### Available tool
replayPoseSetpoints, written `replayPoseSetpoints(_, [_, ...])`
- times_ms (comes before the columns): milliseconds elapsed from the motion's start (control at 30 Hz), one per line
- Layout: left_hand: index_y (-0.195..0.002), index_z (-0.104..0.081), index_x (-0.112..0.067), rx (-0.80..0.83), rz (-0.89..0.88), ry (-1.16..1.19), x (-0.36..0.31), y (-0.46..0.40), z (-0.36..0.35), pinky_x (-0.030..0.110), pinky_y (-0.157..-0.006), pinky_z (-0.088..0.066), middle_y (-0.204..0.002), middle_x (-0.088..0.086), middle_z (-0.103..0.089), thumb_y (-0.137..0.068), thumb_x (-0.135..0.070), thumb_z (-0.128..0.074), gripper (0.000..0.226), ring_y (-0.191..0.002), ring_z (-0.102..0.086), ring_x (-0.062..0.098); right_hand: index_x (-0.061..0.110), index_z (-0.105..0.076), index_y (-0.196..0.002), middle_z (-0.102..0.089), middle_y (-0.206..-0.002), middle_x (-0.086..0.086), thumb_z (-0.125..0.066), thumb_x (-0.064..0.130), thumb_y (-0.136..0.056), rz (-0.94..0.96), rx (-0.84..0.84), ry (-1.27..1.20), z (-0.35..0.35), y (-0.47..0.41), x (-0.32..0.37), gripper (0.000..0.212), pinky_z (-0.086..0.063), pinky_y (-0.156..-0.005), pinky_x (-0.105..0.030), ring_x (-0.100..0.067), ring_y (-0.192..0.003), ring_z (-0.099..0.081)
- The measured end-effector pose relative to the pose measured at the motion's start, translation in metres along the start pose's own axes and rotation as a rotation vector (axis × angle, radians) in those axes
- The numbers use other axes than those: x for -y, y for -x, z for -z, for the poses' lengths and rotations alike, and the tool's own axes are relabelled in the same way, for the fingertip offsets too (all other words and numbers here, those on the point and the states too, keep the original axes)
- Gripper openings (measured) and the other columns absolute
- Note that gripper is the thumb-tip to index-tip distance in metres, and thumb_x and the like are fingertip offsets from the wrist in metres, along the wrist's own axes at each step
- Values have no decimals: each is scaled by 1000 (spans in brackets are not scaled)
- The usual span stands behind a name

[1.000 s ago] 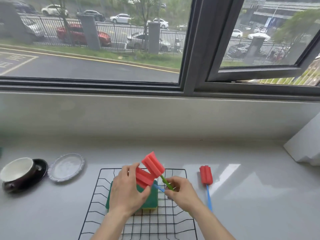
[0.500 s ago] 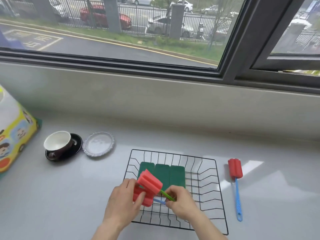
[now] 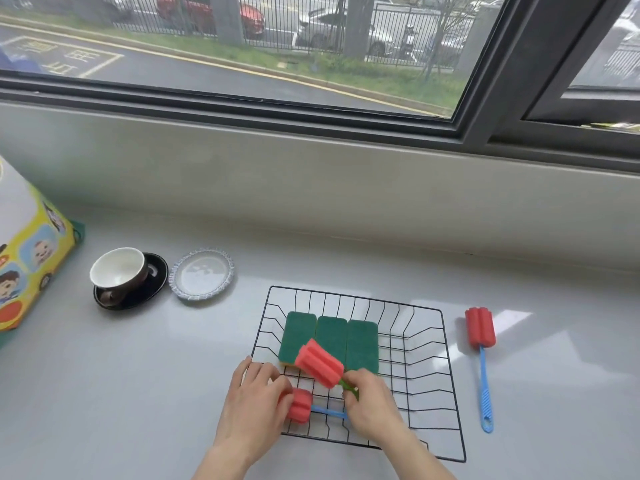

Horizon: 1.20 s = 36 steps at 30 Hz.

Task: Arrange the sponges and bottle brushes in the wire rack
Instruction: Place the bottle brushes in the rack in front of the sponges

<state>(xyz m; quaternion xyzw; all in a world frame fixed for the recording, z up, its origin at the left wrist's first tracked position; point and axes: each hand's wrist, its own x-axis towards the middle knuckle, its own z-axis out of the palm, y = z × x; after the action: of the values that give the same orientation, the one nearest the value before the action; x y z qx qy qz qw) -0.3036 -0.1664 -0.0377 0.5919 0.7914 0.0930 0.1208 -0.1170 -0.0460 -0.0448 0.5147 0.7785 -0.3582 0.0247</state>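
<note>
A black wire rack (image 3: 446, 372) sits on the grey counter with three green sponges (image 3: 330, 336) side by side at its back. My left hand (image 3: 252, 400) grips the red foam head of a blue-handled bottle brush (image 3: 300, 405) lying low across the rack's front. My right hand (image 3: 372, 405) holds the green handle of a second brush whose red head (image 3: 319, 363) tilts up over the sponges. A third brush, red head (image 3: 479, 327) and blue handle (image 3: 484, 393), lies on the counter right of the rack.
A white cup on a black saucer (image 3: 128, 280) and a small grey plate (image 3: 201, 273) stand left of the rack. A colourful box (image 3: 27, 251) is at the far left edge. The wall and window ledge rise behind the counter.
Both hands lowered the two brushes toward the rack's front. The blue-handled brush dropped down to the rack floor. The view tilted downward and closer.
</note>
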Motion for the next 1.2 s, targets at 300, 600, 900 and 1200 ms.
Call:
replayPoseSetpoints(300, [-77, -54, -33, -13, 36, 80, 0, 2, 0, 37, -117, -17, -72, -20, -58, -78, -24, -71, 19, -85, -54, 8, 36, -62, -120, -57, -98, 4, -45, -2, -85, 155, -91, 118, -3, -5, 19, 55, -47, -73, -38, -23, -92, -59])
replayPoseSetpoints(600, [-85, -47, -31, -82, 23, 159, 3, 6, -4, 32, -106, -32, -76, -17, -49, -68, -23, -80, 38, -85, -49, 15, 30, -64, -100, -66, -93, 4, -52, -3, -81, 126, -206, 158, -15, -6, 23, 40, -44, -70, -36, -24, -91, -57])
replayPoseSetpoints(900, [-128, -51, -38, -91, -79, 87, -5, -10, -1, 33, -111, -27, -134, -14, -50, -83, -30, -64, 48, -127, -41, 17, 31, -68, -113, -58, -96, 3, -52, -1, -86, 200, -191, 275, -24, -8, 16, 45, -33, -65, -34, -24, -95, -53])
replayPoseSetpoints(1200, [-120, -60, -33, -12, -28, -19, -9, -17, -4, 36, -103, -36, -106, -10, -58, -79, -34, -71, 42, -104, -51, 21, 28, -70, -115, -58, -94, 3, -54, -1, -86, 223, -184, 272, -28, -4, 11, 43, -36, -64, -35, -24, -93, -52])
